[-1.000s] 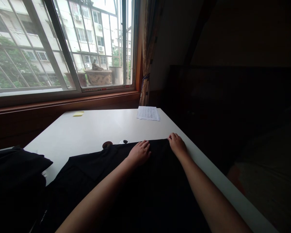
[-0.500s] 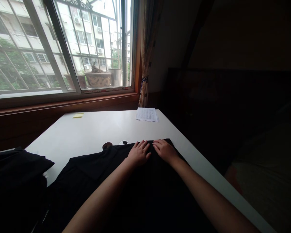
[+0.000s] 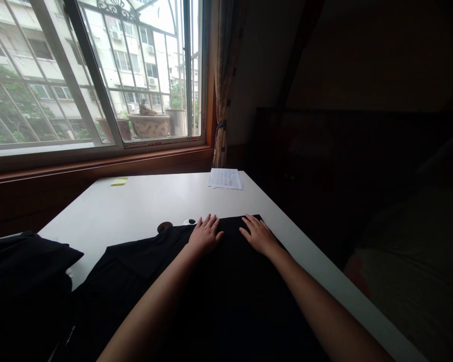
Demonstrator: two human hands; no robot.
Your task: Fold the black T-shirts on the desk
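A black garment (image 3: 143, 261) lies spread across the white table (image 3: 143, 201), reaching toward me. My left hand (image 3: 204, 235) rests flat on its far edge, fingers stretched out. My right hand (image 3: 259, 235) lies flat beside it on the same edge, fingers spread, a short gap between the two hands. Neither hand holds anything.
A printed paper sheet (image 3: 226, 178) lies at the table's far right corner and a yellow sticky pad (image 3: 119, 181) at the far left. A small round white object (image 3: 190, 221) and a brown one (image 3: 165, 227) sit just past the garment. Dark cloth (image 3: 22, 271) is piled at left. A window runs behind.
My right hand slid left along the garment's far edge from its right corner to beside my left hand. My left hand shifted slightly left and the two hands parted a little.
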